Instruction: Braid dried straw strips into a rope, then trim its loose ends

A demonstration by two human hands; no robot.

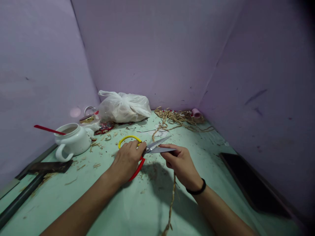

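My left hand (129,158) is closed around the scissors (153,148) near their pivot, with one yellow and one red handle loop showing beside it. The blades stand apart and point right, toward my right hand (179,162). Between the fingers of my right hand is a braided straw cord (171,205), which hangs down toward the front of the table. Its far part leads up behind the blades to the back. The blade tips lie close to my right fingertips; whether they touch the cord is hard to make out.
A tangle of straw cord (172,117) and a pink spool (196,113) lie at the back. A white plastic bag (125,109), a white pot (80,143) with a red stick (49,129) and a hammer (50,166) are left. A black tablet-like slab (251,183) lies right.
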